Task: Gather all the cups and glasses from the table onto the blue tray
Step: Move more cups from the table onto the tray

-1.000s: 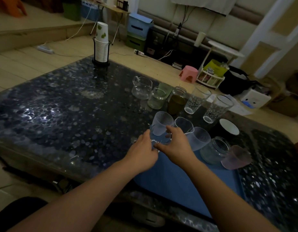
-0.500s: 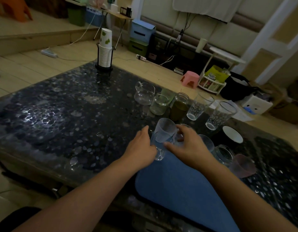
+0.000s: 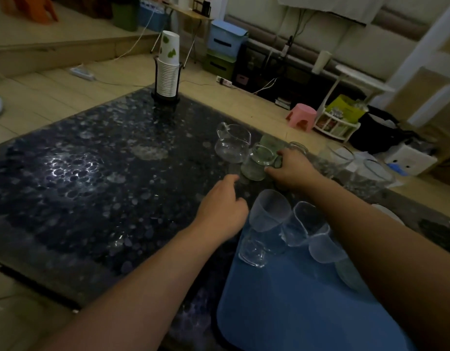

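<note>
The blue tray lies at the table's near right edge. On its far end stand a frosted cup, a clear glass and another frosted cup. My right hand reaches past them, thumb and fingers curled at the right side of a small glass mug on the table. A jar's rim shows just behind that hand. My left hand hovers left of the tray with loosely curled fingers, holding nothing.
A glass pitcher and a greenish cup stand beside the mug. Two tall glasses stand to the right near the far edge. A paper cup stack in a black holder sits at the dark pebble table's far corner.
Both hands let go of the frosted cup, which now stands on the tray. My right hand moved forward to the small glass mug; my left hand drew away to the left.
</note>
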